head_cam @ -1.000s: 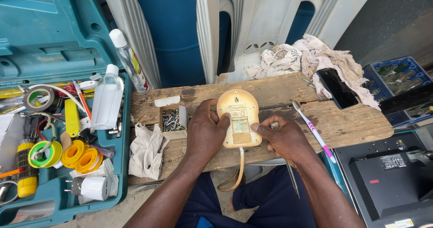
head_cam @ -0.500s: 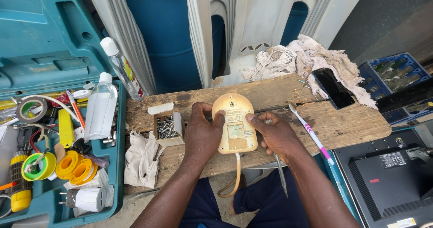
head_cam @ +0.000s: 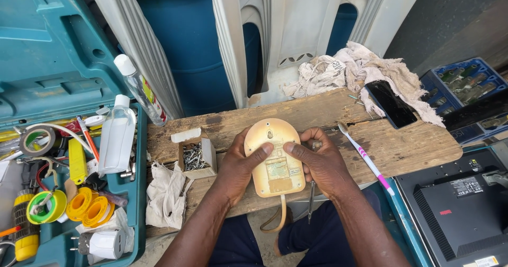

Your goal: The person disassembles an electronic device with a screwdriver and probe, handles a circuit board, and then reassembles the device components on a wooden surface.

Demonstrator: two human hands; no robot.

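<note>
Device: cream plastic casing, rounded top, flat on wooden plank, centre of my view; beige cord hangs off its 6 o'clock end.
Left hand: my left hand wraps the casing's 9 o'clock edge, fingers curled, thumb pressed on top face.
Right hand: my right hand grips the 3 o'clock edge, thumb on top nearly meeting the left thumb.
Screws: small cardboard box of screws, 9 o'clock of casing, near left hand.
Toothbrush: pink-white toothbrush on plank, 3 o'clock of right hand.
Phone: black phone at 2 o'clock, partly on rag.
Toolcase: teal tool case far 9 o'clock, tape rolls and clear bottle inside.
Monitor: black monitor back at 4 o'clock.
</note>
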